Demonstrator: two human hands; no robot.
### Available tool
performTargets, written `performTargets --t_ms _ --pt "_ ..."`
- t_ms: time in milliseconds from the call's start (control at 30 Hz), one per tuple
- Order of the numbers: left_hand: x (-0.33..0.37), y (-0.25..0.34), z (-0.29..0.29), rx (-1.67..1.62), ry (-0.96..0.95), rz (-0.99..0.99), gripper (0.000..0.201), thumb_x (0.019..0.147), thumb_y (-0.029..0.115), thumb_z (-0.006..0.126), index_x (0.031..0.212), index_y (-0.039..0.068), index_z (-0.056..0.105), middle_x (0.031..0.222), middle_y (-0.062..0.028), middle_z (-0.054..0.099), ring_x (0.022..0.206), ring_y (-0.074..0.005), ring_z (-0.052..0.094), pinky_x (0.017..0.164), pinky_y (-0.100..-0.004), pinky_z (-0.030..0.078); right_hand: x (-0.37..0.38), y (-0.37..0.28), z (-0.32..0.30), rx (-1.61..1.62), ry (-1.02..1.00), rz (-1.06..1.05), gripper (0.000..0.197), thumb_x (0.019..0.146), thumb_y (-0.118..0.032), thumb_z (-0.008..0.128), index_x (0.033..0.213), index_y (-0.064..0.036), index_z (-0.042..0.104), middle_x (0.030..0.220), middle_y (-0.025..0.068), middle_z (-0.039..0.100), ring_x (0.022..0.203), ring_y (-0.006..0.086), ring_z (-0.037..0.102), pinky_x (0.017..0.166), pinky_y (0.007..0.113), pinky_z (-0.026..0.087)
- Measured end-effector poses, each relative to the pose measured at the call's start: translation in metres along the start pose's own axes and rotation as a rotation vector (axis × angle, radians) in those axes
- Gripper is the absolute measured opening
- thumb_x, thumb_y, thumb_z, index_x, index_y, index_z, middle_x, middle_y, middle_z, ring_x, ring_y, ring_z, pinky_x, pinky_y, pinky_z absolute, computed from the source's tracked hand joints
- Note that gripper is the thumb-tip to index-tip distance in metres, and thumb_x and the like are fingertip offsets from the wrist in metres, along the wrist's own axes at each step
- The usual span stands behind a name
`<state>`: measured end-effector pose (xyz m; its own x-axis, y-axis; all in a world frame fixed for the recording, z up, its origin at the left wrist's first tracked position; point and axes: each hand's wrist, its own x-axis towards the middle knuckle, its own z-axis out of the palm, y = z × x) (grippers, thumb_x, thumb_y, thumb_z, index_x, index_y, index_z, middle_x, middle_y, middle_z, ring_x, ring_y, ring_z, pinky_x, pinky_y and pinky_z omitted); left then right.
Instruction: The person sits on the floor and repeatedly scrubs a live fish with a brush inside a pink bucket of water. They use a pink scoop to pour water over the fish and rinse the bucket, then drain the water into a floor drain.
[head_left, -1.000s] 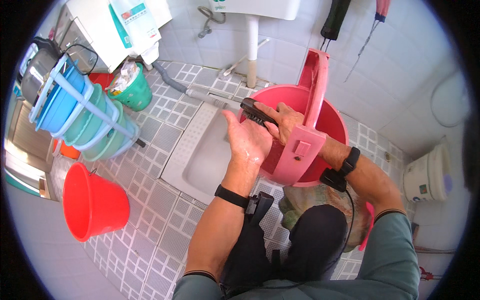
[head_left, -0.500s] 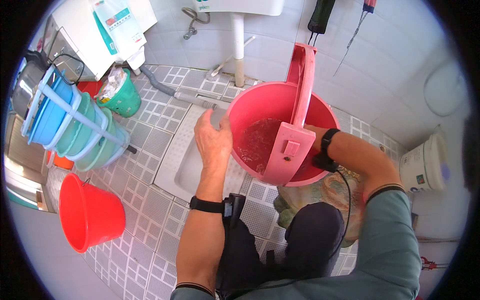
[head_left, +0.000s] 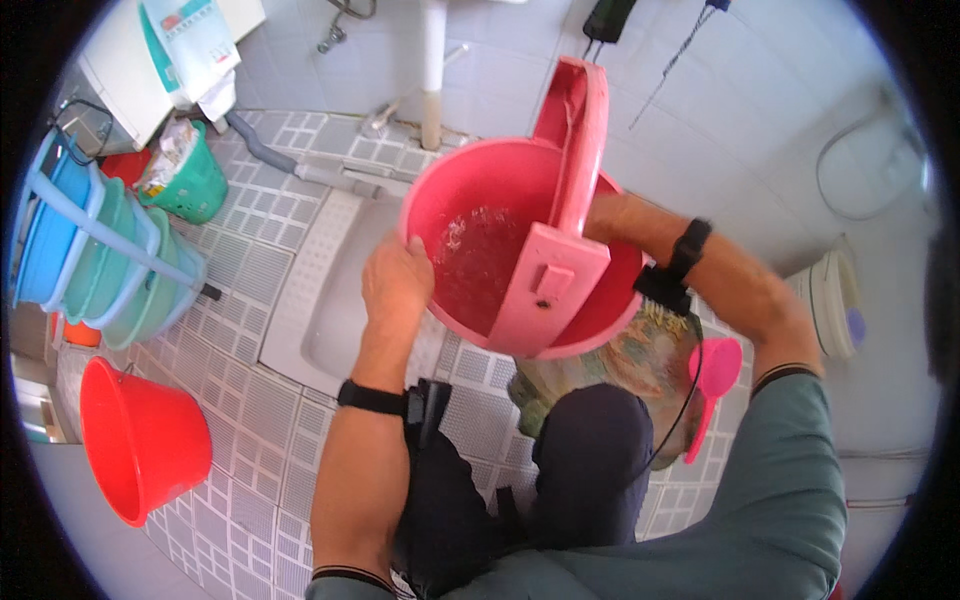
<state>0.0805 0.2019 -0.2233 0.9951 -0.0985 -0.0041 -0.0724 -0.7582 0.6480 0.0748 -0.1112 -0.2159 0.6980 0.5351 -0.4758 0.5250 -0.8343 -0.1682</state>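
Note:
A large pink bucket [head_left: 425, 190] with a broad, raised handle [head_left: 577, 150] stands in front of me, with rippling water [head_left: 485, 250] in it. My left hand [head_left: 395, 280] grips its left rim, the thumb over the edge and the other fingers against the outer wall. Past the handle, my right hand [head_left: 605, 218] reaches down inside the bucket at the right. The handle and the bucket's wall hide its fingers. A pink ladle [head_left: 714, 370] lies beside my right forearm.
A squat toilet [head_left: 330, 270] is set in the tiled floor to the left. A red bucket [head_left: 150, 440], stacked basins [head_left: 110, 250] and a green waste basket [head_left: 195, 185] stand farther left. Under the bucket lies a patterned mat [head_left: 610, 370]; a white pail [head_left: 830, 300] is at the right.
My left hand has closed on the bucket's rim. The view has shifted to the right, and the pink ladle shows beside my right arm, which covered it before.

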Motion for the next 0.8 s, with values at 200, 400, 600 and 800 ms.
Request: performTargets --t_ms 200,400,600,800 --pt "0.004 -0.009 -0.005 -0.077 0.077 -0.002 0.026 0.084 0.018 0.056 0.094 -0.002 0.068 0.094 -0.0281 0.066 0.094 -0.0461 0.062 0.085 -0.0505 0.048 -0.066 -0.041 -0.068 -0.817 -0.006 0.099 0.018 0.084 -0.026 0.062 0.087 -0.0125 0.074 0.094 0.0113 0.067 0.099 0.0277 0.059 0.078 0.039 0.048" --pt "0.001 0.007 0.004 -0.072 0.072 -0.037 0.025 0.082 0.015 0.054 0.093 -0.003 0.068 0.094 -0.0275 0.067 0.094 -0.0459 0.063 0.084 -0.0501 0.049 -0.078 -0.101 -0.081 0.203 -0.79 0.093 0.032 0.091 -0.02 0.054 0.119 -0.0082 0.064 0.113 0.0177 0.059 0.112 0.0313 0.054 0.097 0.043 0.043" --pt "0.0 0.002 0.008 -0.039 0.136 -0.045 0.027 0.083 0.015 0.054 0.098 -0.003 0.066 0.096 -0.0262 0.067 0.094 -0.0464 0.062 0.084 -0.0507 0.049 -0.049 -0.176 -0.046 0.753 -0.056 -0.027 0.038 0.096 -0.021 0.044 0.128 -0.002 0.052 0.114 0.0197 0.063 0.095 0.0312 0.06 0.086 0.042 0.049" --pt "0.002 0.009 0.01 -0.151 0.156 -0.051 0.025 0.083 0.016 0.053 0.093 -0.001 0.068 0.094 -0.0257 0.068 0.093 -0.0443 0.063 0.083 -0.0494 0.049 -0.057 -0.097 0.006 0.6 -0.11 -0.133 0.037 0.094 -0.026 0.049 0.125 -0.0066 0.058 0.112 0.0185 0.067 0.098 0.0341 0.063 0.082 0.047 0.052"
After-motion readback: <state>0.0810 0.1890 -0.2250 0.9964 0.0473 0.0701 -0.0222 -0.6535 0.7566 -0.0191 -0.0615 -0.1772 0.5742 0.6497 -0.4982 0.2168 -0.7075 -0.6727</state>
